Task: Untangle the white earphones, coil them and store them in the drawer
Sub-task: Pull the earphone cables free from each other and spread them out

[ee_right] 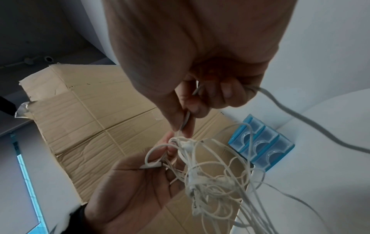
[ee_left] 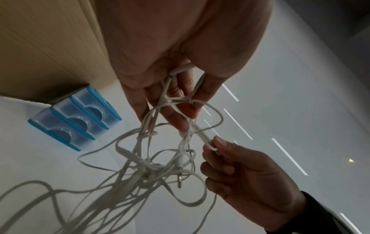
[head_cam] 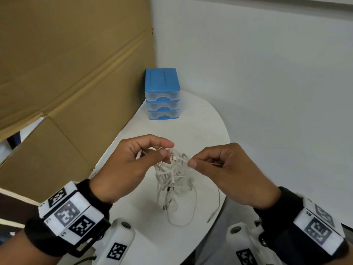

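White earphones (head_cam: 172,169) tangled, left hand (head_cam: 124,165) fingers pinching top, right hand (head_cam: 235,173) fingers pinching one strand

Left hand (ee_left: 180,66) fills the upper centre, palm toward the camera, fingers curled down around strands of the tangled white flat-cable earphones (ee_left: 152,166). A white, elongated part of the cable, possibly the inline control, is pinched near the palm. Right hand (ee_left: 246,177) sits below and to the right of the left hand, thumb and forefinger pinching a white loop drawn out from the tangle. The knot hangs between and below both hands; a metal jack plug (ee_left: 180,182) dangles from it. A small blue-framed, three-drawer clear plastic cabinet (ee_left: 74,120) stands left of the hands, all drawers closed, against brown corrugated cardboard (ee_left: 50,47).
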A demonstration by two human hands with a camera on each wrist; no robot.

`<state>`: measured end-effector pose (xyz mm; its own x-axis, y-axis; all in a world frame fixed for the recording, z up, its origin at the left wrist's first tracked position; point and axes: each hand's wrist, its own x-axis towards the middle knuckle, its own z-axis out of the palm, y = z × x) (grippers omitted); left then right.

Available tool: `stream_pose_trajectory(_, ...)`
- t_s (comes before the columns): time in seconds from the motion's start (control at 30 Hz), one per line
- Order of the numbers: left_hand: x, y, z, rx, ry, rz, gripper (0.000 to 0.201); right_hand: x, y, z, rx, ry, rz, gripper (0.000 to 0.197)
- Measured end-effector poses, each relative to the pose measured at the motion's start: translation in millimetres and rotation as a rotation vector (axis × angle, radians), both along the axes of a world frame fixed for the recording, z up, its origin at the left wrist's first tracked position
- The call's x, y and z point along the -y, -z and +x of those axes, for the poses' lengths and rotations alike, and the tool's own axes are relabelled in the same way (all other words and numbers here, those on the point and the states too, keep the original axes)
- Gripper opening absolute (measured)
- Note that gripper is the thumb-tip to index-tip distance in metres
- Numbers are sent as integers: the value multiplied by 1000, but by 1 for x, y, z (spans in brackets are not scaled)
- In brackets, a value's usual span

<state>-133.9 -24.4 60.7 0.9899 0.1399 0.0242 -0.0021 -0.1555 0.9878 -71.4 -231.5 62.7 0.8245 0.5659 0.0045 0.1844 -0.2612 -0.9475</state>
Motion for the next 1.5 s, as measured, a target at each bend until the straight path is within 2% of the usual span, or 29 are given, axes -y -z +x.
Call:
stream_pose_trajectory(0.1, 1, -1, 0, -19, 3, -53, 20, -1, 1, -2, 8, -16, -6, 10)
stream_pose_trajectory(0.33, 2, -2, -3, -24, 28, -26, 23, -1, 1, -1, 48, 24, 57, 12)
stream_pose_trajectory(0.47, 3, -2, -3, -20, 38, -37, 25, 1, -2, -4, 114, -34, 48, 14)
stream_pose_trajectory(0.67, 4, 0, -4, -8, 42, -2, 17, -1, -2, -8, -13, -125, 187, 11)
stream_pose_trajectory(0.77, 3, 1, -4, 7, 34, 13, 21, -4, 3, -9, 21, -107, 149, 8)
stream_pose_trajectory(0.9, 5, -1, -4, 8, 51, -44, 12, -8, 9, -13, 37, -46, 84, 8)
stream_pose_trajectory(1.03, 6, -2, -4, -7, 35, -75, 22, -9, 14, -16, 76, -19, 19, 9)
stream_pose_trajectory(1.17, 4, -2, -3, -8, 40, -139, 20, -10, 14, -18, 115, 10, -17, 12)
stream_pose_trajectory(1.37, -1, 5, 0, -46, 26, -33, 17, -6, 4, -8, 94, 78, 139, 14)
stream_pose_trajectory(1.43, -1, 10, 1, -36, 12, 21, 26, -3, -4, -4, 119, 82, 180, 12)
stream_pose_trajectory(1.5, -1, 12, 2, -17, -3, 60, 22, 1, -10, -2, 164, 90, 196, 9)
